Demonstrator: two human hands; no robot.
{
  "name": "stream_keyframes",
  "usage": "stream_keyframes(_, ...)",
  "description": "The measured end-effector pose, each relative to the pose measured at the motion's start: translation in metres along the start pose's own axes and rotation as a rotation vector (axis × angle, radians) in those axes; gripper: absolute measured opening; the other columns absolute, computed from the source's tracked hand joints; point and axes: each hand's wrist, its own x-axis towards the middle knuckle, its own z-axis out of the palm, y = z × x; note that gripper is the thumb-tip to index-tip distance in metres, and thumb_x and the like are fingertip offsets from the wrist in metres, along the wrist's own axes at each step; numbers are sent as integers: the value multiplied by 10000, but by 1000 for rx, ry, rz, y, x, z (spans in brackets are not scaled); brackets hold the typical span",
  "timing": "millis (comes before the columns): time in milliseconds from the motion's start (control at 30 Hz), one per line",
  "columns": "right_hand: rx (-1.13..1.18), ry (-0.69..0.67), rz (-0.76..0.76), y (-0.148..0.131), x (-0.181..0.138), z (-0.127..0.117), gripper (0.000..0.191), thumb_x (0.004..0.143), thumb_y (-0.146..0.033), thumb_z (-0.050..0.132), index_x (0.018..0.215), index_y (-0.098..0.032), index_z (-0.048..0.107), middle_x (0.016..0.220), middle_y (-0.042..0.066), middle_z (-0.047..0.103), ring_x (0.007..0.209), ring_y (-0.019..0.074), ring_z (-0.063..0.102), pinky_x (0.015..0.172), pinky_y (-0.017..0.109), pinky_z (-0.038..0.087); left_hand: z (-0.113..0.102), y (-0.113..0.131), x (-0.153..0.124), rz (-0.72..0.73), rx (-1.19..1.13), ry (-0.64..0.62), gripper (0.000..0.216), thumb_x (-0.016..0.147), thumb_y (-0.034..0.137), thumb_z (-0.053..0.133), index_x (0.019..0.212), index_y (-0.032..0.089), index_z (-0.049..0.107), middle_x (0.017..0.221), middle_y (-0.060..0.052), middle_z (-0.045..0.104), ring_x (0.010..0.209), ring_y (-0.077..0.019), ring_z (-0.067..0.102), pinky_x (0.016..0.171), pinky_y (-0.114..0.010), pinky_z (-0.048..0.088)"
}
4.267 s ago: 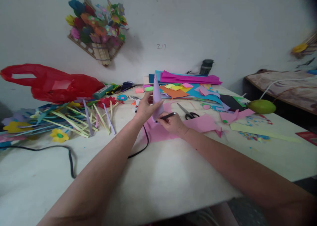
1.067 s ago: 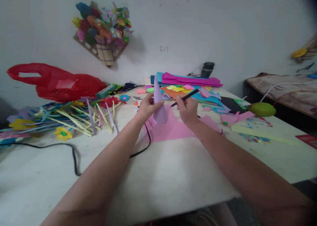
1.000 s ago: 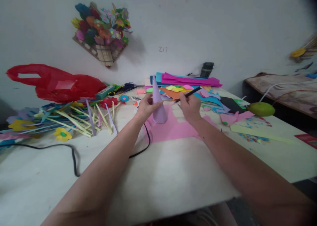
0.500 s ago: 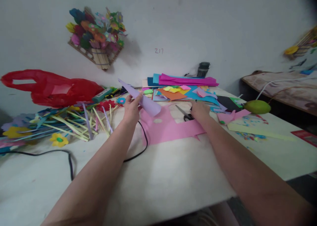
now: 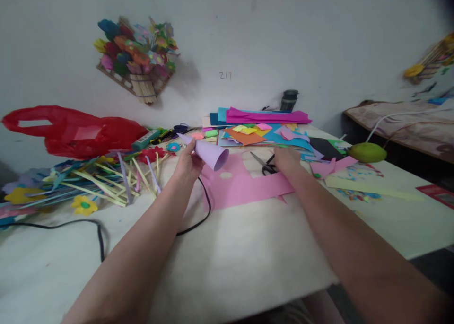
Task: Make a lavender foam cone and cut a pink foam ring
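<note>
**A:** Looking near to far: bare pale table [image 5: 248,258] up front, smooth matte top, rounded front edge, lots of free room btwn the two forearms. Black cable [image 5: 101,229] snakes across the near-left side and loops up under the left wrist.

**B:** And the hands?

**A:** Left hand [image 5: 186,162] is clamped on a lilac paper cone [image 5: 207,153], thumb and fingers pinching it near the narrow end. Cone's held off the table, tilted nearly flat, tip pointing up-left, open round mouth facing right. Thin smooth paper, clean rolled edge. Right hand [image 5: 287,158] lies low, fingers reaching to the scissors [image 5: 264,162], black handles, blades pointing up-left. Can't tell if it's actually gripping them or just touching, fingers are hidden behind the knuckles.

**B:** What's under them?

**A:** Pink paper sheet [image 5: 248,187], flat, w/ a small oval hole cut out and a ragged cutaway top edge. Scissors lie in that cutaway, just right of the cone.

**B:** Clutter around?

**A:** Left: pile of thin paper strips and paper flowers [image 5: 106,172], red plastic bag [image 5: 78,130] behind, crinkly and shiny. Far middle: stack of colored paper sheets [image 5: 262,123] against the wall. Right: green oval fruit [image 5: 367,152] near the table's far-right edge, well apart from the hands. Flower bouquet [image 5: 136,54] hangs on the wall.
</note>
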Motion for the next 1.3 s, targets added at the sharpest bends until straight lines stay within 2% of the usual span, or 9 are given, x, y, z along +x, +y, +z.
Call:
stream_keyframes(167, 77, 150, 15, -11, -7, -11, 308, 859, -137, 466, 1084, -123, 675, 1014, 194, 689, 988, 300, 632, 744, 344, 460, 7, 1, -8, 1, 38, 45, 50, 843, 175, 581, 802, 146, 577, 613, -10, 577, 522, -120, 581, 540, -217, 502)
stream_keyframes(333, 166, 191, -144, -25, -20, -16, 327, 912, -238, 394, 983, -143, 699, 975, 165, 702, 922, 275, 641, 732, 332, 433, -1, 3, -1, 45, 39, 51, 28, 825, 159, 598, 812, 156, 573, 632, -9, 589, 537, -120, 587, 532, -213, 501)
stream_keyframes(467, 249, 94, -304, -26, -30, -24, 263, 865, -330, 493, 855, -175, 706, 922, 100, 713, 898, 246, 630, 696, 305, 407, -12, 4, 6, 45, 12, 77, 61, 840, 170, 572, 784, 168, 550, 636, -2, 587, 549, -127, 596, 559, -236, 514)
stream_keyframes(600, 368, -142, -575, -20, -37, -34, 181, 770, -276, 586, 883, -193, 699, 930, 45, 701, 869, 195, 620, 694, 263, 414, -17, 4, 7, 12, 27, 122, 122, 861, 205, 538, 746, 165, 529, 597, 9, 558, 521, -131, 589, 535, -243, 497)
stream_keyframes(733, 376, -277, -929, -27, -48, -35, 448, 670, -298, 684, 1102, -181, 650, 1131, 89, 627, 1018, 229, 574, 832, 301, 440, -17, 6, 4, 3, 27, 147, 92, 856, 202, 533, 775, 163, 546, 605, 7, 572, 531, -132, 596, 556, -246, 507)
stream_keyframes(867, 255, -293, -1112, -50, -70, -36, 464, 674, -282, 665, 1121, -159, 641, 1171, 125, 593, 1082, 263, 540, 910, 366, 419, -17, 10, 0, -26, 44, 168, 80, 849, 207, 535, 790, 158, 556, 633, -10, 593, 545, -138, 600, 553, -249, 509)
stream_keyframes(1033, 104, -257, -1142, -73, -96, -46, 398, 686, -231, 613, 1076, -173, 666, 1116, 104, 626, 1026, 258, 577, 824, 344, 428, -22, 14, 0, -71, 50, 165, 74, 839, 227, 545, 818, 160, 566, 663, -35, 604, 560, -158, 606, 517, -251, 498)
stream_keyframes(1167, -57, -147, -1160, -80, -107, -50, 288, 701, -151, 555, 949, -157, 701, 1011, 111, 663, 913, 246, 619, 675, 312, 404, -25, 13, 2, -66, 21, 172, 58, 834, 215, 549, 816, 161, 555, 640, -23, 584, 532, -143, 589, 503, -239, 493)
stream_keyframes(1300, -127, -26, -1189, -83, -112, -48, 259, 711, -123, 521, 887, -126, 711, 957, 150, 685, 863, 252, 637, 628, 308, 377, -30, 15, 0, -60, -44, 162, 52, 827, 218, 555, 820, 167, 542, 650, -21, 588, 549, -141, 594, 517, -236, 500)
